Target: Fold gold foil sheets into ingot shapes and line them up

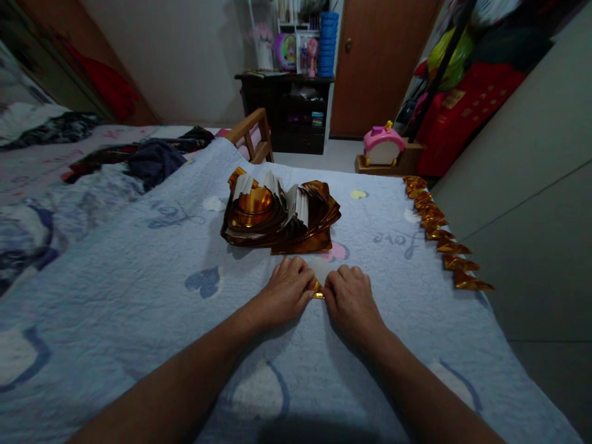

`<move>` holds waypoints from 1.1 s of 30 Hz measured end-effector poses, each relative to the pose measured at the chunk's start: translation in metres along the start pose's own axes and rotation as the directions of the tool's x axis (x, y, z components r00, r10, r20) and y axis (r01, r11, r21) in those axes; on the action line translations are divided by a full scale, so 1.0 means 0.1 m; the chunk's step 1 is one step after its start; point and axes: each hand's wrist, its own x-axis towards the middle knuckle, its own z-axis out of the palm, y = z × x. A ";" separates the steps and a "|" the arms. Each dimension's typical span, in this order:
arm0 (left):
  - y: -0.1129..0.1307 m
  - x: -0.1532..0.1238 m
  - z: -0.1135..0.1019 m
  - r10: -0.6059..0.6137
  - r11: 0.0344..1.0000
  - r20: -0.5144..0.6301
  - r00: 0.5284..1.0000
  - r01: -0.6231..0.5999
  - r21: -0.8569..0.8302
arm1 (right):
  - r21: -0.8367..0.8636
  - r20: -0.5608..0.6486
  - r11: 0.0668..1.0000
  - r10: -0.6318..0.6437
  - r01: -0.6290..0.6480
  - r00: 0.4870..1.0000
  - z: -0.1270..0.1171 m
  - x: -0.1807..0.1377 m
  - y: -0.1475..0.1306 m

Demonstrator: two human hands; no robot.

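Where left hand (290, 288) nearly meets right hand (352, 299), curled fingers (333, 285) pinch gold paper (319, 294).

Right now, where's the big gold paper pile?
In the head view, the gold paper pile lies on the blue cover, just beyond the left hand and right hand, left of the row of folded gold pieces.

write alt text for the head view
A person's left hand and right hand hold a paper showing gold on a blue blanket. Beyond lies a paper pile; folded gold pieces line the right side.
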 end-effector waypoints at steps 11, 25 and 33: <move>0.01 0.00 0.00 -0.030 1.000 0.015 0.999 0.030 0.001 | 0.026 -0.021 1.000 0.004 -0.004 1.000 -0.02 -0.04 -0.03; -0.01 -0.01 0.01 -0.023 1.000 0.017 1.000 0.023 -0.005 | 0.070 -0.129 0.997 0.038 -0.029 0.991 0.10 -0.05 0.05; -0.01 -0.01 0.01 -0.020 1.000 0.016 1.000 0.021 -0.010 | 0.061 -0.119 0.998 0.022 -0.015 0.993 0.11 -0.09 0.19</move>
